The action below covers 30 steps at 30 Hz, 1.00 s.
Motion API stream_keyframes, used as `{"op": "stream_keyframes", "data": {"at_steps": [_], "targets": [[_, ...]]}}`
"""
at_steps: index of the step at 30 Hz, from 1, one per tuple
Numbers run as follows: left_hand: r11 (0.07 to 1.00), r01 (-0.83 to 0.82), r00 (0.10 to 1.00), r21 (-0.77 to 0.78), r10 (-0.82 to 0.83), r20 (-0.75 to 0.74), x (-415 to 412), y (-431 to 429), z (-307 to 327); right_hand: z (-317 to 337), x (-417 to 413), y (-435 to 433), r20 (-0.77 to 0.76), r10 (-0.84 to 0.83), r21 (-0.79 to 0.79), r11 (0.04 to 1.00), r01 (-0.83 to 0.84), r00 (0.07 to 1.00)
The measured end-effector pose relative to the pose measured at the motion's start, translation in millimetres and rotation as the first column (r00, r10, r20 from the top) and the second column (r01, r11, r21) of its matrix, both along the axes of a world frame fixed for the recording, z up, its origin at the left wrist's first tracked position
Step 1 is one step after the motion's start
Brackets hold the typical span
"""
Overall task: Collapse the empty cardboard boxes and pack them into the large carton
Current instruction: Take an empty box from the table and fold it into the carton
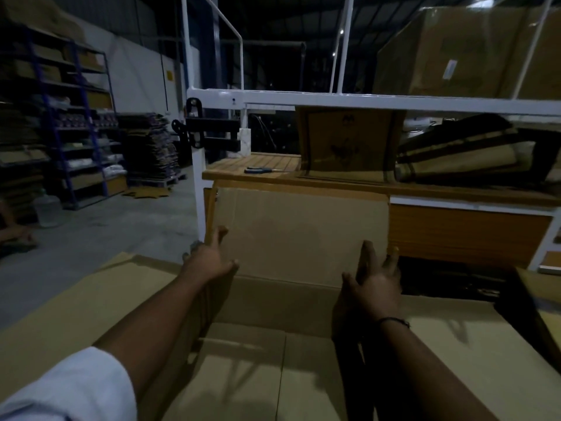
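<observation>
Carton [243, 375] is sitting open in front of me. Its side flaps are lying out left and right, and its floor is showing bare in the middle.

Board [303, 232] is standing upright at the carton's far side, just in front of the bench [334, 185]. It is too dim to tell whether this is the carton's far flap or a flattened box.

Stack [355, 360], dark, is standing on edge along the right inner wall. I am taking it to be boxes already flattened.

Left hand [212, 259] is reaching to the board's lower left edge. The fingers are spread and straight, lying against the board and gripping nothing.

Right hand [379, 287] is reaching to the board's lower right, at the top of the stack, with the thumb out and the fingers pointing up. I cannot tell whether it is pinching the stack's top edge or only resting against it.

Step in hand, as I am judging it: seating flat cardboard on edge inside the carton.

Method notes:
- Push evenly from both edges so the board is going down square, not racking.
- Press the stack tight to the right wall first, so the free floor is not being wasted.
- Slide along the inner wall rather than dropping, because corners are likely to catch on the floor seam.
- Pliers [261, 170] are lying on the bench, well apart from this step.
</observation>
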<state>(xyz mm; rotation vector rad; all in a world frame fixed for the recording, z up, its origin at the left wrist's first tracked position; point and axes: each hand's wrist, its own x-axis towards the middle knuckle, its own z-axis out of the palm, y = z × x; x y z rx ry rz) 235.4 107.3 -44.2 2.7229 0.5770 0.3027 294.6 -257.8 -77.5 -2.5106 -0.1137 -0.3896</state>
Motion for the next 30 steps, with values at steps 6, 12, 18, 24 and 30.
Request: {"op": "stream_keyframes", "data": {"at_steps": [6,12,18,24,30], "targets": [[0.991,0.126,0.988,-0.044,-0.121,0.098,-12,14,-31,-7,5,-6,0.038,0.054,0.073,0.996,-0.056,0.998],[0.978,0.194,0.975,-0.078,-0.183,0.128,-20,25,-28,-7,6,-6,0.025,0.039,0.052,0.998,-0.04,0.999],[0.979,0.204,0.976,0.02,-0.205,0.066,-29,34,-31,-5,-7,-7,-0.058,-0.011,-0.013,1.0,0.011,0.998],[0.978,0.189,0.978,0.089,-0.195,0.067,-32,34,-40,-4,-16,-11,-0.092,0.008,0.021,1.0,-0.006,0.996],[0.977,0.175,0.981,0.125,-0.183,0.058,-27,35,-44,1,-17,-10,-0.067,0.018,0.044,0.999,-0.015,0.998]]}}
